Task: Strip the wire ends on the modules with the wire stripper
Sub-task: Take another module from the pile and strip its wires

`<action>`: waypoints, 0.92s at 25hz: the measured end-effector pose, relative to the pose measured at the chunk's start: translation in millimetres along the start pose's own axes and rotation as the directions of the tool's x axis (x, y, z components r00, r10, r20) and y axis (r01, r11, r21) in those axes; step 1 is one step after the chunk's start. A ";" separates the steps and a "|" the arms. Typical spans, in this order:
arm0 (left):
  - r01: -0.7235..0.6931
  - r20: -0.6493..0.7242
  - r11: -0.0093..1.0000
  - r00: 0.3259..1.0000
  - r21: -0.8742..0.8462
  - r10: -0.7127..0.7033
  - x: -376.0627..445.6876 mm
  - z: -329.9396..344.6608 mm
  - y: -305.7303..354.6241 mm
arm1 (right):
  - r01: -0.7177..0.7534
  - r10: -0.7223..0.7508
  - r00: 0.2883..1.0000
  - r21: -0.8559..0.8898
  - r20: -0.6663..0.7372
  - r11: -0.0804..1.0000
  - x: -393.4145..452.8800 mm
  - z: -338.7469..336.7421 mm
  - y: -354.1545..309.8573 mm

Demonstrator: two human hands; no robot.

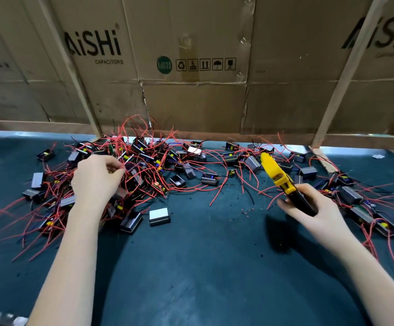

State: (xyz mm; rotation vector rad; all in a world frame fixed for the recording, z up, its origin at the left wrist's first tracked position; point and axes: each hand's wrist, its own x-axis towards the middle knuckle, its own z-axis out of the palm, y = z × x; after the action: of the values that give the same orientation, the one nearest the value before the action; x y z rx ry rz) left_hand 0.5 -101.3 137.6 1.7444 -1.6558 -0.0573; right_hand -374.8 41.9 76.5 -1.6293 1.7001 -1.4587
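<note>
The person leans over a desk [203, 267] covered in a dark teal mat, both bare forearms reaching forward. The right hand [309, 208] is wrapped around the black handles of a yellow-headed wire stripper [278, 175], thumb on the near side and fingers curled over the far side, so this grip is closed firmly on the tool. The stripper's yellow nose points up and away toward the back of the desk, raised above the scattered parts, and I see no wire caught in its tip. Well apart from it, on the other side, the left hand [97, 177] sits on top of a dense heap of small black box-shaped modules with long red wires [144, 165]; its fingers are curled, with thumb and fingertips [118, 170] pinching together at the red strands on the edge of the heap. Just which module that wire belongs to I cannot tell in the tangle. More of the same modules lie strewn across the back of the desk and down the right side past the tool hand. A single grey rectangular casing [159, 216] lies alone on the mat, just in front of the heap and between the two arms. Tiny red bits of insulation [246, 211] dot the mat near the stripper. Behind the desk stand brown cardboard boxes printed AiSHi CAPACITORS [191, 90], braced by pale wooden slats [346, 74].
</note>
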 end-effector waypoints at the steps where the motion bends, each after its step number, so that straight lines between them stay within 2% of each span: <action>1: -0.041 0.029 0.999 0.999 -0.026 0.042 1.7 -1.2 0.7 | -0.001 0.001 1.000 0.004 -0.002 1.000 -0.2 -0.5 -0.6; 4: -0.143 0.089 0.988 0.985 -0.052 0.147 5.2 -6.1 7.6 | -0.005 0.005 1.000 0.005 -0.018 1.000 -0.3 -2.5 -1.4; 6: -0.224 0.032 0.969 0.973 -0.107 0.229 6.9 -11.6 18.1 | -0.005 0.005 1.000 0.008 -0.022 1.000 -0.5 -3.2 -1.0; 8: -0.307 -0.059 0.923 0.951 -0.232 0.302 6.8 -21.5 37.2 | -0.008 0.008 1.000 0.007 -0.025 1.000 -0.3 -3.8 0.2; 11: -0.442 -0.179 0.800 0.897 -0.406 0.404 4.4 -41.3 71.9 | -0.009 0.009 1.000 -0.006 -0.027 1.000 1.3 -4.2 3.2; 13: -0.469 -0.177 0.744 0.880 -0.476 0.441 1.7 -50.7 90.7 | -0.010 0.009 0.999 -0.015 -0.032 1.000 1.6 -4.4 5.0; 15: -0.421 -0.070 0.718 0.883 -0.555 0.465 -2.2 -49.0 102.1 | -0.019 0.018 0.999 -0.013 -0.042 1.000 1.7 -5.3 5.6; 17: -0.321 0.104 0.695 0.863 -0.643 0.494 -9.2 -35.6 106.9 | -0.025 0.024 0.999 -0.010 -0.047 1.000 1.8 -5.7 5.6; 20: -0.133 0.373 0.713 0.778 -0.688 0.506 -21.6 -1.5 104.4 | -0.028 0.028 0.998 -0.003 -0.050 1.000 1.9 -5.7 3.9; 23: 0.061 0.545 0.705 0.683 -0.706 0.487 -32.7 34.9 96.8 | -0.025 0.024 0.998 -0.002 -0.058 1.000 2.5 -4.9 3.5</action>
State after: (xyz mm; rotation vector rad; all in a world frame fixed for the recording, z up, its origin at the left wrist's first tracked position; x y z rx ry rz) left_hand -104.9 -80.3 147.5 0.9258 -1.9942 -1.2205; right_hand -381.2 41.0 76.5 -1.5765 1.7481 -1.5064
